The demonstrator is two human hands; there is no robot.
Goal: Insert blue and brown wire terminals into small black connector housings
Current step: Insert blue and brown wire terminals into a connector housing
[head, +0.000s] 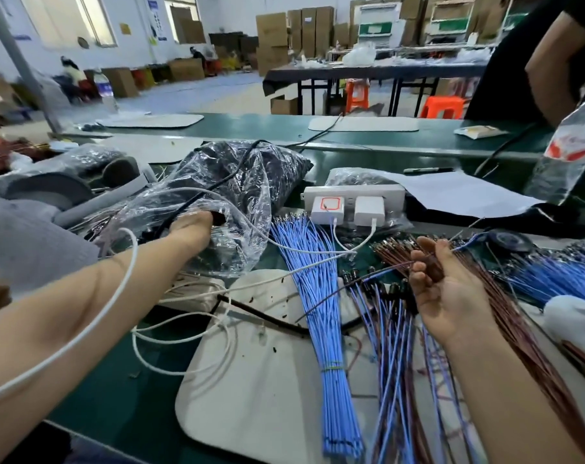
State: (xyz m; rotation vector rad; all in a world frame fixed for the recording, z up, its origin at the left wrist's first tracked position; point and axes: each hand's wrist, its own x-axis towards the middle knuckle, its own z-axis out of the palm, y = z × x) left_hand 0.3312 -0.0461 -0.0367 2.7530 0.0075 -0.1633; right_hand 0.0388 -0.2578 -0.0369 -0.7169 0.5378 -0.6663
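My left hand (192,229) reaches into the mouth of a clear plastic bag (241,182) filled with small black connector housings; its fingers are hidden inside the bag. My right hand (452,289), palm up, pinches a thin blue wire and a brown wire (378,272) between thumb and fingers. A tied bundle of blue wires (321,296) lies fanned on the white mat (251,390) between my hands. Brown wires (512,316) run under and past my right hand. Several wire pairs with black housings (388,293) lie just left of it.
A white power strip (351,195) with two chargers sits behind the blue bundle, and its white cables (123,296) loop over my left forearm. More blue wires (552,276) lie at the right. A person at the far right holds a plastic bottle (566,162) over a paper sheet (452,192).
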